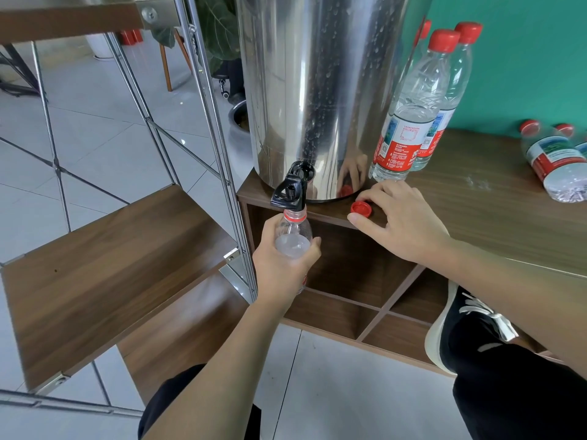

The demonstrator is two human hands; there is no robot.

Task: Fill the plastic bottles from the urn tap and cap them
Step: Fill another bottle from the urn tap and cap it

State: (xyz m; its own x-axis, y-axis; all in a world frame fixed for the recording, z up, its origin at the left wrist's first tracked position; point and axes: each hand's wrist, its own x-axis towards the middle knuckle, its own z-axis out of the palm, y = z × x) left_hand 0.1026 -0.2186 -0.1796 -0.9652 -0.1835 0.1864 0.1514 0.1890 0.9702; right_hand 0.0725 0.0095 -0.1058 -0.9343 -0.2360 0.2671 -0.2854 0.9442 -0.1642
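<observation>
Bottle (pixel 293 239) mouth sits right under the urn (pixel 320 90) tap (pixel 290 188), gripped in your left hand (pixel 282 265), capped bottles (pixel 409 115) stand beside the urn, more lie on the tabletop (pixel 495 198), while your right hand's (pixel 403 223) relaxed fingers (pixel 365 222) touch the loose red cap (pixel 361 208).

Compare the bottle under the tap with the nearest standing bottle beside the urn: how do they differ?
The bottle under the tap has no cap; the standing bottle wears a red one. The left hand holds the first off the cabinet; the second stands on the cabinet top. Both are clear plastic with red labels.
</observation>
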